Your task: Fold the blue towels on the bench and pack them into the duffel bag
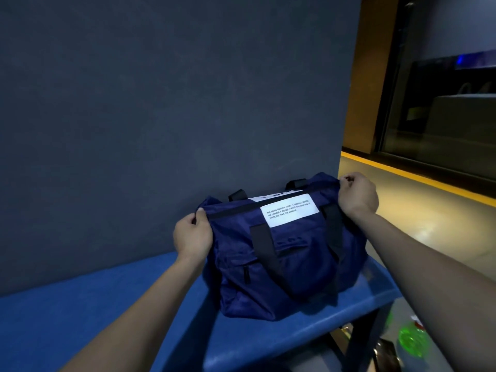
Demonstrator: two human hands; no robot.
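Note:
A navy duffel bag [295, 267] with black straps and a white text label stands on the right end of the blue bench [112, 299], against the wall. Its top zip looks closed. My left hand [192, 234] pinches the fabric at the bag's left top end. My right hand [358, 196] grips the bag's right top end, fingers curled over the cloth. No loose blue towels show on the bench; whatever is inside the bag is hidden.
A dark grey wall [161, 103] rises right behind the bench. To the right lie a pale floor with a yellow strip [418, 175] and a glass door. A green bottle [410, 338] and dark items sit on the floor by the bench leg.

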